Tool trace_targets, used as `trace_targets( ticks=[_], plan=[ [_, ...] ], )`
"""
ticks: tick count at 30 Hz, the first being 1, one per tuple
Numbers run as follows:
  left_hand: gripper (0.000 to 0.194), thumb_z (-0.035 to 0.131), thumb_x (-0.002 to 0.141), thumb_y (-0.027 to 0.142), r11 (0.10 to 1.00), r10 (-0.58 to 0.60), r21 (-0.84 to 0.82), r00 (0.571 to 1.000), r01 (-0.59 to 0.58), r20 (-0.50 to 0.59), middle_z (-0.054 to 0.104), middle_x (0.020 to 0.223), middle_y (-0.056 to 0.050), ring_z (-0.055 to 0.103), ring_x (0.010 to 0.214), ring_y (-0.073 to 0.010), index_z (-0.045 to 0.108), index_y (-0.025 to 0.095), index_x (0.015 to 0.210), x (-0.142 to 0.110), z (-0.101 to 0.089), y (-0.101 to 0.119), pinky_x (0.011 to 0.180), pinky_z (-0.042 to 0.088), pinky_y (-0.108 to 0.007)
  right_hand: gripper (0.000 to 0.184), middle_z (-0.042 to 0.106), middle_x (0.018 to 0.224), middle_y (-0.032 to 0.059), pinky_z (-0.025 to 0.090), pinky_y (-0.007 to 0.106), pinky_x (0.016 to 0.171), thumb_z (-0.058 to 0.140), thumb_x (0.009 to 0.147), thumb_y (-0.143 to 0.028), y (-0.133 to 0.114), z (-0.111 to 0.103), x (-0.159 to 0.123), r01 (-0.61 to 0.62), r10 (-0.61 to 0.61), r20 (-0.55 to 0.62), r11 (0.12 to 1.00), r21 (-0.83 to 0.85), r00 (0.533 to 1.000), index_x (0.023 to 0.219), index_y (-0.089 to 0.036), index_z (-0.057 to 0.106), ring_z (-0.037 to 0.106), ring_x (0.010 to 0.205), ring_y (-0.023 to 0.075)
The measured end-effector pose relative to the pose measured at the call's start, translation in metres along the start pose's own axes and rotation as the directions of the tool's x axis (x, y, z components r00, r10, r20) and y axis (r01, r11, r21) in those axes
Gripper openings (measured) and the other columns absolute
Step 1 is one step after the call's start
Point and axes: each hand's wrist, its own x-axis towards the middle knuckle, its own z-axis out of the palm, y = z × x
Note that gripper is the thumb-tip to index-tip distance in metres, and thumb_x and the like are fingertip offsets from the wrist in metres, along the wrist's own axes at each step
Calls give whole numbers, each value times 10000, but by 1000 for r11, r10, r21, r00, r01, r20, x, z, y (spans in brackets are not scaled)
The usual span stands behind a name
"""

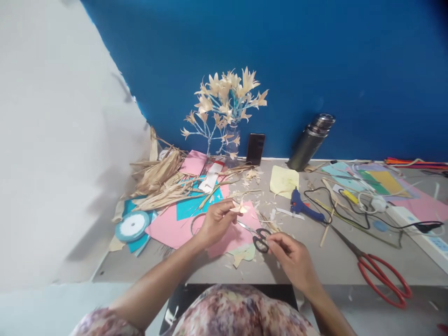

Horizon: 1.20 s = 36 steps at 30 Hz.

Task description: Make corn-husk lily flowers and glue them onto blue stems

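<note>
Between the thumb and fingers of my left hand (220,223) is a small cream flower (241,208), its pale petals pointing out past the fingertips. My right hand (289,257) is closed in a pinch close to the black handles of small scissors (259,240). Whether its fingertips touch the handles, or hold something tiny, I cannot make out. The scissors' blades point up and left, over pink paper (168,226). Dried-husk scraps and paper bits lie around both hands.
Behind stand a vase of cream flowers (231,86), a phone (255,148) and a dark flask (310,142). Dried husks (161,175) and a ribbon spool (132,226) lie left. To the right are a blue glue gun (305,209), red-handled scissors (383,277), cables and a power strip (416,233).
</note>
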Motion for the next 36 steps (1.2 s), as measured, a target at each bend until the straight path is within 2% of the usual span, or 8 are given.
trace_targets(
  ticks=[4, 8, 14, 17, 22, 26, 30, 36],
  plan=[
    [255, 587, 874, 203, 997, -30, 78, 1000, 30, 2, 593, 640, -4, 547, 637, -128, 666, 175, 633, 19, -3, -4, 628, 402, -254, 294, 722, 710, 25, 496, 249, 618, 563, 933, -434, -2, -1, 8, 31, -30, 9, 997, -75, 999, 851, -198, 717, 659, 628, 177],
    [228, 591, 853, 225, 990, -126, 58, 987, 132, -97, 566, 629, 9, 519, 626, -132, 657, 174, 641, 27, -2, -18, 603, 382, -251, 253, 733, 752, 28, 474, 262, 634, 532, 965, -357, -2, 5, 22, 182, -160, 109, 955, -233, 981, 848, -217, 708, 657, 675, 183],
    [192, 612, 803, 227, 963, -268, -57, 925, 263, -269, 523, 598, 29, 457, 577, -120, 630, 175, 619, 31, -4, -44, 553, 339, -240, 227, 756, 827, 39, 426, 285, 697, 502, 993, -251, -23, 17, 59, 450, -276, 414, 790, -416, 867, 868, -232, 690, 680, 770, 200],
    [198, 611, 801, 242, 942, -334, -138, 901, 307, -276, 484, 576, 41, 439, 543, -114, 588, 181, 615, 33, -7, -49, 520, 315, -233, 212, 760, 830, 41, 408, 279, 687, 518, 983, -228, -36, 28, 81, 486, -291, 435, 748, -452, 852, 860, -232, 690, 676, 760, 193],
    [208, 626, 822, 241, 928, -365, -161, 906, 336, -213, 493, 589, 36, 429, 573, -112, 588, 176, 628, 29, -13, -40, 550, 326, -235, 205, 749, 807, 39, 426, 273, 685, 523, 968, -235, -36, 48, 101, 393, -325, 240, 854, -342, 915, 848, -222, 689, 667, 728, 186],
    [224, 640, 824, 221, 942, -332, -129, 921, 311, -205, 509, 630, 22, 436, 610, -118, 600, 178, 607, 24, -11, -31, 580, 347, -246, 206, 712, 711, 14, 453, 250, 609, 547, 955, -301, -25, 53, 104, 161, -156, 126, 987, -27, 980, 820, -208, 670, 640, 636, 165],
    [221, 637, 823, 212, 959, -283, -56, 938, 278, -200, 531, 608, 20, 452, 593, -123, 609, 186, 605, 24, -4, -33, 583, 352, -259, 240, 687, 665, 8, 486, 248, 601, 588, 945, -380, -22, 48, 104, 33, -47, 67, 979, 199, 997, 814, -197, 671, 642, 629, 165],
    [195, 607, 854, 207, 975, -210, 41, 970, 217, -125, 598, 673, 1, 525, 645, -136, 650, 188, 665, 23, -3, -42, 630, 383, -257, 213, 686, 676, 8, 461, 242, 558, 672, 888, -401, -26, 46, 103, 40, -56, 56, 969, 243, 997, 874, -189, 682, 614, 589, 146]
  ],
)
